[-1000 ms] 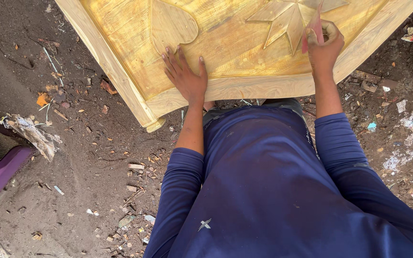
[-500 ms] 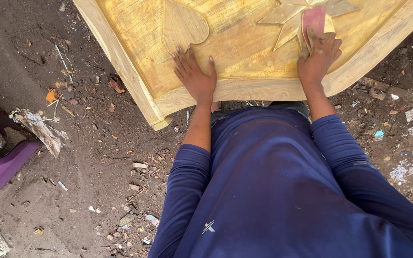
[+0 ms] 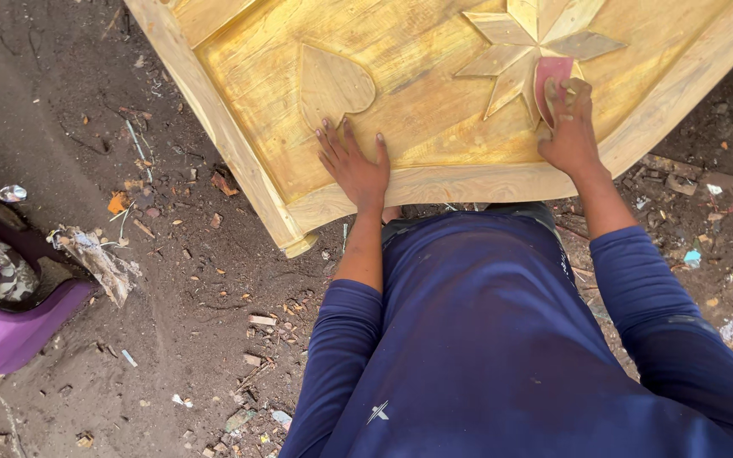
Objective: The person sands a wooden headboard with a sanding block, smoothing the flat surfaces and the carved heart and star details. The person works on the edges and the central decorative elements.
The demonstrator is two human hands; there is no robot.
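Head view, left hand (image 3: 354, 165) spread flat on carved wooden panel (image 3: 417, 110), right hand (image 3: 568, 127) pinching pink sandpaper (image 3: 551, 76) on star carving (image 3: 523, 47)

my right hand (image 3: 568, 131) has slid the reddish-pink folded piece of sandpaper (image 3: 551, 82) down from the upper part of the carved wooden star (image 3: 529, 47) onto its lower right point. my left hand (image 3: 355, 164) has shifted a little, its fingertips now just below the carved wooden heart (image 3: 332, 85).

Scattered over the dirt floor (image 3: 171, 280): wood scraps (image 3: 260, 321), an orange chip (image 3: 118, 203), crumpled paper (image 3: 95, 259) beside a purple seat (image 3: 6, 331).
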